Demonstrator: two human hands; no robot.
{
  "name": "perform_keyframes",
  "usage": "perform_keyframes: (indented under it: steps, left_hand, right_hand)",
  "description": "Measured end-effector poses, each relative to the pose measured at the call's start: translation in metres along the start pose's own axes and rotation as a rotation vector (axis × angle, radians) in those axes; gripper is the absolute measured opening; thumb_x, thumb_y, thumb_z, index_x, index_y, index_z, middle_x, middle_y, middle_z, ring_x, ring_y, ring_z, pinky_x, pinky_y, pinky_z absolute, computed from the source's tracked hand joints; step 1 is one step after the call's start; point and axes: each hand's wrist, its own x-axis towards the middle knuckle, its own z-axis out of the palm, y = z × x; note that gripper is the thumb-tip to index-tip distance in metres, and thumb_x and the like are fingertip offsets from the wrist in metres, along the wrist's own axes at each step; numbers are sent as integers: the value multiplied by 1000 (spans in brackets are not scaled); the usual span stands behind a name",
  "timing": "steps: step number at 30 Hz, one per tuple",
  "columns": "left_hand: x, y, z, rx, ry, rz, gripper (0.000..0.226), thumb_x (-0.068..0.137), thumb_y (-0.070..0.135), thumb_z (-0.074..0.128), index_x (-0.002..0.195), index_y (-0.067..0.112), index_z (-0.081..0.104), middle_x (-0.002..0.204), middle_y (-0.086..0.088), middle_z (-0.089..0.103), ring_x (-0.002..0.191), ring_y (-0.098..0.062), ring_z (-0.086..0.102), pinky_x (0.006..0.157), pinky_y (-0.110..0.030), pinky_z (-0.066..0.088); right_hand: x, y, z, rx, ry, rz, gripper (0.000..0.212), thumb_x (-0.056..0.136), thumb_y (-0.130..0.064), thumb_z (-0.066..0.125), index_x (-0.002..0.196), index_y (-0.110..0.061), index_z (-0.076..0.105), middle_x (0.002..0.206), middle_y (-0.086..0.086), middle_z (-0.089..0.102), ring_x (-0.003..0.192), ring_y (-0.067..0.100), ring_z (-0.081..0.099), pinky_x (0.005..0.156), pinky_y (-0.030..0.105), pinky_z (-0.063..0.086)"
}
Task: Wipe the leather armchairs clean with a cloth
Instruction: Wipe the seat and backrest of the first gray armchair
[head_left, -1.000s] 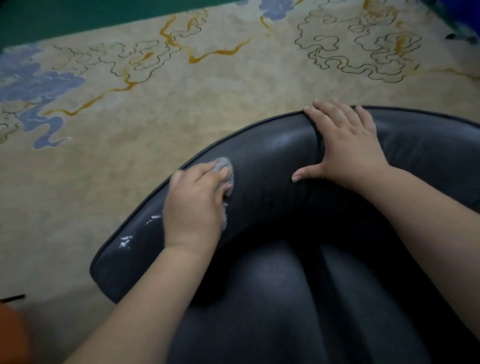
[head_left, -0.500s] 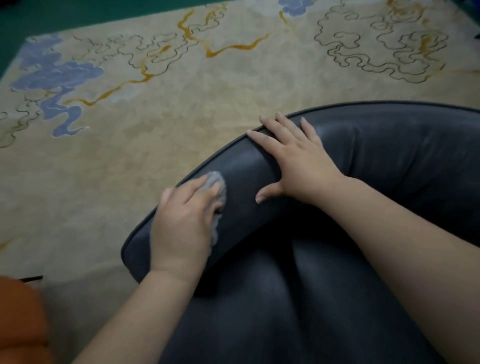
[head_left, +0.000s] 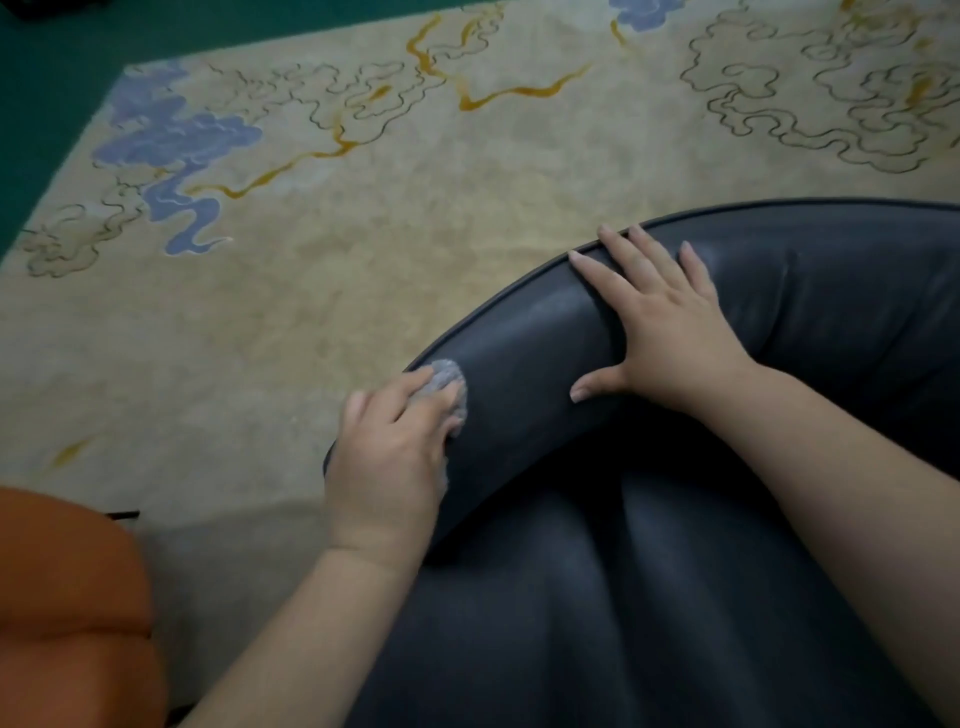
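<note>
A dark blue-grey leather armchair fills the lower right of the head view, its curved padded rim arching from the left end up to the right. My left hand holds a small grey cloth against the rim near its left end, the cloth showing past my fingertips. My right hand lies flat on the rim further right, fingers spread over the piped edge and thumb pointing left. The seat cushion lies between my forearms.
A beige rug with blue cloud shapes and yellow lines covers the floor beyond the chair, bordered by green carpet at top left. An orange leather seat sits at the lower left corner.
The view has shifted left along the chair. My left hand with the cloth has slid toward the rim's left end. My right hand has followed leftward along the rim. White specks seen earlier are covered.
</note>
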Motion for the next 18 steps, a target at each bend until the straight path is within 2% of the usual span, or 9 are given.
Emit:
perform_keyframes:
  steps: [1, 2, 4, 9, 13, 16, 17, 18]
  left_hand:
    - [-5, -6, -6, 23, 0, -25, 24, 83, 8, 70, 103, 21, 71, 95, -2, 69, 82, -30, 56, 79, -31, 49]
    - [-7, -8, -10, 41, 4, -33, 23, 80, 7, 72, 100, 18, 73, 101, -1, 69, 85, -30, 56, 85, -21, 41]
    - [3, -2, -12, 20, 7, -16, 22, 76, 9, 74, 97, 17, 75, 105, 0, 69, 88, -29, 56, 84, -8, 28]
    - [24, 14, 0, 42, -57, 130, 25, 75, 12, 74, 100, 15, 74, 109, -4, 69, 90, -31, 57, 83, -25, 37]
    - [-12, -28, -16, 77, -25, 48, 22, 79, 10, 71, 100, 13, 75, 110, -5, 68, 92, -33, 60, 85, -22, 34]
    - [-37, -55, -33, 50, -85, -41, 29, 82, 3, 67, 109, 12, 71, 106, -11, 69, 95, -35, 59, 90, -39, 45]
    - [-36, -55, -36, 36, -100, -47, 31, 82, 3, 67, 111, 14, 70, 104, -11, 69, 96, -35, 59, 91, -40, 45]
    - [-31, -52, -38, 39, -93, -31, 30, 82, 4, 68, 110, 15, 71, 104, -8, 69, 96, -33, 59, 93, -35, 42]
  right_hand:
    - [-2, -2, 0, 0, -7, 3, 129, 40, -84, 57, 150, -35, 9, 160, -2, 0, 147, 19, -5, 115, 45, -6]
    - [-3, -5, 0, 4, -12, 6, 131, 40, -86, 54, 150, -33, 8, 160, -1, -1, 147, 19, -7, 115, 45, -7]
    - [-6, -18, 1, 17, -27, -15, 135, 38, -88, 53, 151, -29, 8, 160, 0, -1, 147, 21, -8, 115, 47, -7]
    - [-14, -72, 23, 55, -22, -164, 131, 43, -81, 60, 151, -26, 12, 160, 2, -3, 146, 23, -8, 116, 45, -5]
    - [-16, -73, 30, 71, 35, -131, 127, 48, -73, 71, 151, -30, 10, 160, -3, -2, 147, 20, -7, 116, 43, -4]
    - [-16, -76, 31, 77, 38, -115, 127, 48, -72, 73, 150, -32, 10, 160, -5, -3, 147, 18, -8, 116, 43, -5]
    - [-16, -77, 32, 77, 42, -107, 126, 48, -71, 74, 150, -32, 10, 160, -5, -2, 147, 18, -8, 116, 44, -5]
    - [-16, -78, 32, 78, 45, -100, 126, 48, -71, 74, 150, -32, 11, 160, -5, -2, 147, 18, -8, 116, 44, -5]
